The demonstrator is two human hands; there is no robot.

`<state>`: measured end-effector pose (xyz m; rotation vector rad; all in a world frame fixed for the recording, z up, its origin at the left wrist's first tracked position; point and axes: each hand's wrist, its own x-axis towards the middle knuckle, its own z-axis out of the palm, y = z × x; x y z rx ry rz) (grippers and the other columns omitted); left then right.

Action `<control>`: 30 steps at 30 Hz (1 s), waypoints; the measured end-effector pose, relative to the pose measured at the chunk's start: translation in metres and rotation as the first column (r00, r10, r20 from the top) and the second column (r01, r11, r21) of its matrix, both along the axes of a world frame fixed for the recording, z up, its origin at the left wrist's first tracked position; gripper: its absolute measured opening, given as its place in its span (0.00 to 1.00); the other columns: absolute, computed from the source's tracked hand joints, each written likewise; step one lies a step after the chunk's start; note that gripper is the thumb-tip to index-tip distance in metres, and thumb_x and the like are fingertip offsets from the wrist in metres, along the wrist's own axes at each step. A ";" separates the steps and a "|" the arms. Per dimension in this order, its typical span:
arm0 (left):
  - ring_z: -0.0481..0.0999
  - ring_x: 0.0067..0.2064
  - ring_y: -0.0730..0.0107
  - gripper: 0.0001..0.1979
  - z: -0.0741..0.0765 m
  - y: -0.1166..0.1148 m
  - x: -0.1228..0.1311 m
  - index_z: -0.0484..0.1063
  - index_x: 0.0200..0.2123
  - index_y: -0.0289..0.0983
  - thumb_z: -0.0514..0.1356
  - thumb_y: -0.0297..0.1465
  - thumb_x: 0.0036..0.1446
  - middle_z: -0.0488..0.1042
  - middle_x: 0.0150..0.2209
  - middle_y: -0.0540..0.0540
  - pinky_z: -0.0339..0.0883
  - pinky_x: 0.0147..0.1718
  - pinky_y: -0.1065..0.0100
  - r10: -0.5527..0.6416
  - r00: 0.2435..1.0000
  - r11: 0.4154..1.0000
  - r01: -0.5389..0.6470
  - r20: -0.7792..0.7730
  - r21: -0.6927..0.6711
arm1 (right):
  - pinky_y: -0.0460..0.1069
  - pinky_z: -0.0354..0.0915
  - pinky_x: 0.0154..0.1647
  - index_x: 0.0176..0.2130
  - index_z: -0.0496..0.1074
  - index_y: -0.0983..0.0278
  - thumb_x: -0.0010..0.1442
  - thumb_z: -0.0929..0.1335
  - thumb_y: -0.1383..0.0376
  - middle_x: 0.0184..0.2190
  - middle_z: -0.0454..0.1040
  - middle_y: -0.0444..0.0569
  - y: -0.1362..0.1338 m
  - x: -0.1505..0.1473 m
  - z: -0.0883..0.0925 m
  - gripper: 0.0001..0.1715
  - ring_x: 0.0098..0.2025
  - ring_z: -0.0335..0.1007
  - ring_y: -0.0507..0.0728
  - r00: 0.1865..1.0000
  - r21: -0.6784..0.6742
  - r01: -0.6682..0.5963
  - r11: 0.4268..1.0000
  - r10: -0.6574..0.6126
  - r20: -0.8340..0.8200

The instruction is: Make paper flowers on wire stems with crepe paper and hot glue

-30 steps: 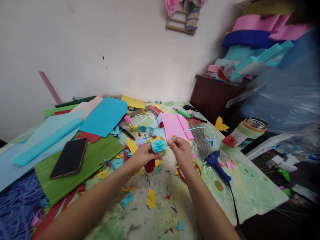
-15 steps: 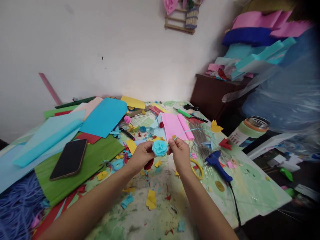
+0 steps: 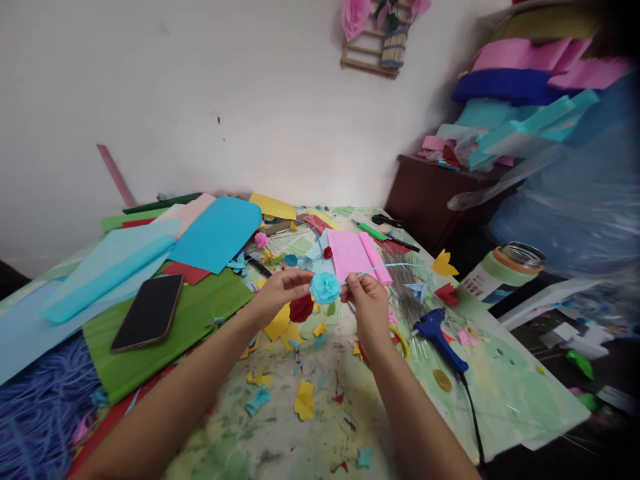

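Note:
A light-blue crepe paper flower [image 3: 325, 288] is held up above the middle of the table, its ruffled face towards me. My left hand [image 3: 283, 297] has its thumb and fingers closed at the flower's left edge. Just right of the bloom, my right hand [image 3: 367, 303] pinches the stem area and a thin light-blue paper strip [image 3: 383, 269], whose free end runs out to the right. What lies between the right fingertips is mostly hidden. Below the left fingers shows a dark red paper flower [image 3: 301, 309]. Scissors with a yellow handle [image 3: 401, 341] lie partly behind my right wrist.
A blue glue gun [image 3: 440, 340] with a black cord lies at right, near a lidless bottle [image 3: 503, 270]. Pink paper [image 3: 347, 253] is behind my hands. At left, a phone [image 3: 149, 313] rests on green paper [image 3: 200, 313]. Paper scraps litter the table.
My hands have drawn slightly apart and the left fingers sit more at the flower's edge. The strip's free end has straightened and lowered. The whole view has shifted slightly.

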<state>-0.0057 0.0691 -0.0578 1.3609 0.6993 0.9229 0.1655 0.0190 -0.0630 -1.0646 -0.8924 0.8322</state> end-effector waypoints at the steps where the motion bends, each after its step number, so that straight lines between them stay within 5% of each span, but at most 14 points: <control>1: 0.75 0.32 0.71 0.16 0.002 0.003 -0.003 0.75 0.36 0.35 0.66 0.37 0.44 0.77 0.31 0.45 0.67 0.32 0.72 0.030 0.998 0.999 -0.029 0.053 -0.018 | 0.45 0.61 0.24 0.23 0.67 0.65 0.53 0.68 0.57 0.17 0.69 0.42 0.002 0.002 0.002 0.15 0.20 0.62 0.49 1.000 0.017 0.007 1.000 -0.006 -0.030; 7: 0.74 0.40 0.65 0.22 0.006 0.009 -0.012 0.71 0.43 0.36 0.67 0.36 0.42 0.75 0.42 0.41 0.67 0.35 0.70 -0.019 0.996 0.999 0.023 0.092 -0.044 | 0.45 0.61 0.25 0.23 0.69 0.65 0.52 0.68 0.56 0.18 0.70 0.42 0.011 0.007 0.022 0.15 0.21 0.63 0.49 0.998 0.113 -0.022 0.993 0.027 -0.048; 14: 0.74 0.31 0.70 0.17 0.010 0.007 -0.012 0.72 0.36 0.35 0.67 0.29 0.40 0.76 0.32 0.45 0.67 0.28 0.72 0.112 0.994 0.982 -0.109 -0.008 0.156 | 0.46 0.61 0.25 0.23 0.69 0.65 0.50 0.69 0.56 0.19 0.72 0.45 0.016 -0.003 0.041 0.15 0.21 0.63 0.49 0.999 0.103 0.008 0.995 -0.012 0.033; 21: 0.74 0.44 0.63 0.23 0.035 0.001 -0.028 0.71 0.44 0.37 0.68 0.28 0.41 0.75 0.43 0.40 0.68 0.41 0.67 0.208 0.973 0.951 -0.225 0.103 0.211 | 0.47 0.62 0.26 0.22 0.70 0.65 0.50 0.69 0.55 0.20 0.73 0.46 0.025 -0.012 0.052 0.16 0.21 0.64 0.50 0.996 0.138 0.005 0.990 -0.017 0.087; 26: 0.72 0.47 0.64 0.19 0.045 0.008 -0.052 0.70 0.45 0.36 0.63 0.34 0.48 0.74 0.44 0.41 0.64 0.44 0.69 0.434 0.893 0.832 -0.448 0.118 0.328 | 0.46 0.61 0.25 0.20 0.70 0.65 0.51 0.69 0.56 0.19 0.73 0.46 0.027 -0.021 0.053 0.17 0.20 0.63 0.50 0.989 0.129 -0.046 0.991 0.027 0.147; 30: 0.72 0.39 0.69 0.13 0.041 0.008 -0.068 0.73 0.37 0.36 0.63 0.34 0.48 0.75 0.37 0.46 0.63 0.38 0.73 0.713 0.693 0.610 -0.687 0.105 0.394 | 0.46 0.60 0.24 0.21 0.70 0.65 0.50 0.69 0.54 0.19 0.72 0.46 0.035 -0.024 0.052 0.18 0.20 0.62 0.50 0.990 0.161 0.002 0.987 -0.025 0.140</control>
